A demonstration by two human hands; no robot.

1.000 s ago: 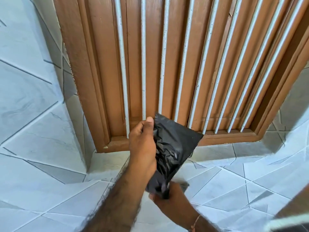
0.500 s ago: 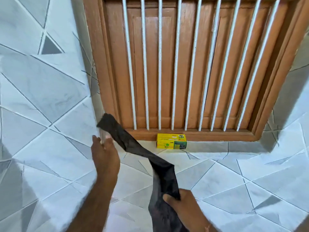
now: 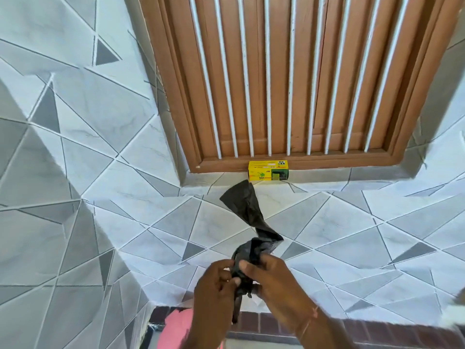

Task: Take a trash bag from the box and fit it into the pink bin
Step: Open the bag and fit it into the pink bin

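A black trash bag [image 3: 247,210] twists upward in front of the tiled wall, its free end near the sill. Both hands pinch its lower end: my left hand [image 3: 216,285] grips it from the left, my right hand [image 3: 274,283] from the right. The yellow trash bag box [image 3: 268,171] lies on the tiled sill below the barred window. Part of the pink bin [image 3: 177,326] shows at the bottom, below my left arm, mostly hidden.
A brown wooden window frame with white bars [image 3: 289,79] fills the upper middle. Grey and white tiled wall [image 3: 88,172] surrounds it. A strip of red-brown brick floor [image 3: 266,323] shows at the bottom edge.
My left hand has let go of the bag's top end and come down next to my right hand. The bag's free end now sticks up by the box. The camera has tilted down.
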